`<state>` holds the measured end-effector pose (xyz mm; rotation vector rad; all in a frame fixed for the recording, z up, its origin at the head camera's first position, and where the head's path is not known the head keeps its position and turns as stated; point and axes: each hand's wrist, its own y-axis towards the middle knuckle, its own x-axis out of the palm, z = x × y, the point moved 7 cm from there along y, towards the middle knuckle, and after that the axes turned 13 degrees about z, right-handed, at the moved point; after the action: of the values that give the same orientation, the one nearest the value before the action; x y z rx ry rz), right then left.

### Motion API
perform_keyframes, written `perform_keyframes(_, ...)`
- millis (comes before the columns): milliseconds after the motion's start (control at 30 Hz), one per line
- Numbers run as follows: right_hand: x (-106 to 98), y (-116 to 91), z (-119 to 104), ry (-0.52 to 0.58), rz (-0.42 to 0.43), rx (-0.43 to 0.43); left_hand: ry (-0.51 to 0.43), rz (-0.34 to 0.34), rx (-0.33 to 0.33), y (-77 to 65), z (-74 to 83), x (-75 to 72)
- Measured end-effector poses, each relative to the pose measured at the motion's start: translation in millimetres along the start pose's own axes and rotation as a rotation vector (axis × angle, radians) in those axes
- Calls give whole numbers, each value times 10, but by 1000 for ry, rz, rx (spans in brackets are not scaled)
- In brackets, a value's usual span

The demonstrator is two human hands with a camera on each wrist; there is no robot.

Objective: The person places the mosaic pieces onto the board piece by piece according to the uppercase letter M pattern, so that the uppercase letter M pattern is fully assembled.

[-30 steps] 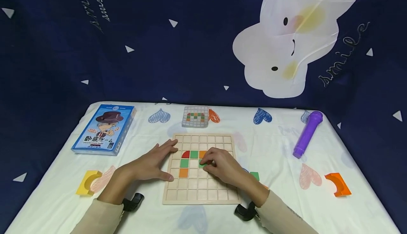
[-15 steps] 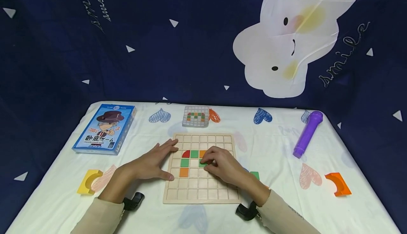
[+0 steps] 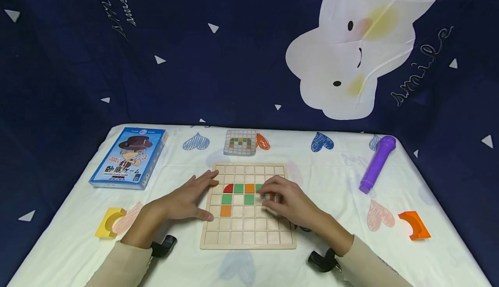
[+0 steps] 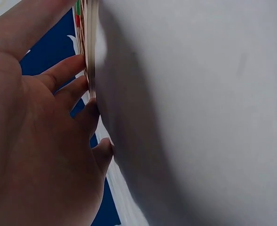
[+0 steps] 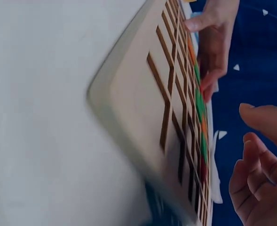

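Note:
A wooden grid board (image 3: 249,237) lies on the cloth with coloured tiles set in its cells. On the left are a red quarter-round tile (image 3: 228,188), a green tile (image 3: 226,199) and an orange tile (image 3: 225,211). Another green tile (image 3: 249,199) sits below an upper orange tile (image 3: 249,188). My left hand (image 3: 183,200) rests at the board's left edge, fingers spread. My right hand (image 3: 288,197) hovers over the board's right half, thumb and fingers apart, nothing held. It partly hides the upper row, where the right wrist view shows a red tile (image 5: 203,172).
Behind the board lies a small pattern card (image 3: 239,143). A blue game box (image 3: 128,159) and yellow arch block (image 3: 110,223) are at left. A purple stick (image 3: 377,165) and orange arch block (image 3: 415,225) are at right. A dark curtain (image 3: 234,79) hangs behind.
My right hand has let go of the green tile below the orange one and moved right, its fingers parting. That tile stays in its cell. The left hand keeps its place.

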<state>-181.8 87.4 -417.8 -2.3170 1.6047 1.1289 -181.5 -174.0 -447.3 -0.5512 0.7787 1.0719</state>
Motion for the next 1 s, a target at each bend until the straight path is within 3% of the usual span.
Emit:
perform_keyframes(267,-383,-219,88,-19,36,-52,5,-3,-10,9,7,4)
perform_keyframes(600,-798,-559,290,-80,90,-48,9,2,-9,-15,9,-10)
perform_keyframes(1000,-836,-824,526,-100,-1,67,1,-3,-12,1,10,1)
